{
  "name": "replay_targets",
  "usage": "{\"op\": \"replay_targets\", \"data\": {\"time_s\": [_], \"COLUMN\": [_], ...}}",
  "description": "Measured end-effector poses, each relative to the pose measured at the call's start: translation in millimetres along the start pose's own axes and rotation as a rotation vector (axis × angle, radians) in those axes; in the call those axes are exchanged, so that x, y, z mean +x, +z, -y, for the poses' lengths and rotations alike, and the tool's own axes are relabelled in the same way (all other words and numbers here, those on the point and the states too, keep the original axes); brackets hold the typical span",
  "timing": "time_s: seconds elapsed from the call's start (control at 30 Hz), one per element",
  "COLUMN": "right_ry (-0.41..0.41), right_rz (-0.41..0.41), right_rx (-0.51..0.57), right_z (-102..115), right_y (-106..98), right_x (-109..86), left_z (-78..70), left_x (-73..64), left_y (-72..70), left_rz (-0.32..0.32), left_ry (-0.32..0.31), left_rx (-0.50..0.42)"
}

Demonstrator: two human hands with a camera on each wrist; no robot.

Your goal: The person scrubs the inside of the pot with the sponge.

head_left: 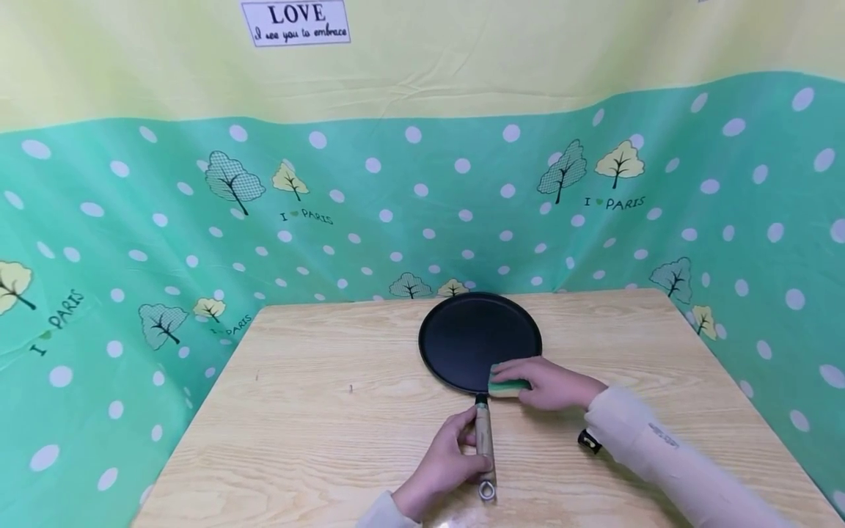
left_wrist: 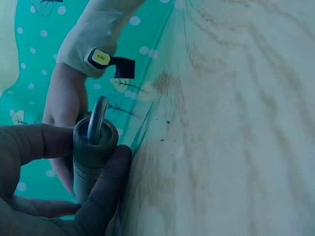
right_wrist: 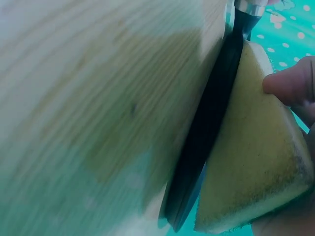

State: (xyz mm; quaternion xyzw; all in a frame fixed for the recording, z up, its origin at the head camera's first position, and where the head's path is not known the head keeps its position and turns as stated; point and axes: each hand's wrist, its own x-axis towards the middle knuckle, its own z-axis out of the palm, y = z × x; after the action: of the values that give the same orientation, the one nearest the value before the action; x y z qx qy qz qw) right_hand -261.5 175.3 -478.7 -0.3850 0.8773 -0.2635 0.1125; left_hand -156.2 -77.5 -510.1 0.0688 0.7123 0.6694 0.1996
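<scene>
**Handle in one hand, sponge in the other**

Nearest is a metal ring (left_wrist: 98, 115) at the end of the pan's handle (head_left: 485, 433). The left hand (head_left: 452, 458) has its grip closed on this handle, thumb on one side and fingers on the other. Off to the right, a small black gadget (head_left: 589, 441) sits at the cuff of a pale sleeve (head_left: 667, 447).

Beyond, the right hand (head_left: 551, 385) has its grip tight on a sponge (head_left: 507, 391), green above and yellow below. The sponge overlaps the near right rim of the round black pan (head_left: 480, 339), just beside where the handle joins. The pan lies towards the far side of the wooden tabletop (head_left: 297, 381).

Behind hangs a green and cream cloth (head_left: 396, 191) with white dots, trees and lettering.
</scene>
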Motion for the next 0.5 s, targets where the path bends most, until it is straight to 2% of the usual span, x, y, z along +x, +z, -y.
{"op": "replay_targets", "data": {"time_s": [0.5], "right_ry": [-0.028], "right_rz": [0.011], "right_rx": [0.06], "right_z": [15], "right_y": [12], "right_x": [21.8], "left_z": [1.8], "left_x": [0.6], "left_y": [0.0], "left_rz": [0.001], "left_ry": [0.01], "left_rx": [-0.018]}}
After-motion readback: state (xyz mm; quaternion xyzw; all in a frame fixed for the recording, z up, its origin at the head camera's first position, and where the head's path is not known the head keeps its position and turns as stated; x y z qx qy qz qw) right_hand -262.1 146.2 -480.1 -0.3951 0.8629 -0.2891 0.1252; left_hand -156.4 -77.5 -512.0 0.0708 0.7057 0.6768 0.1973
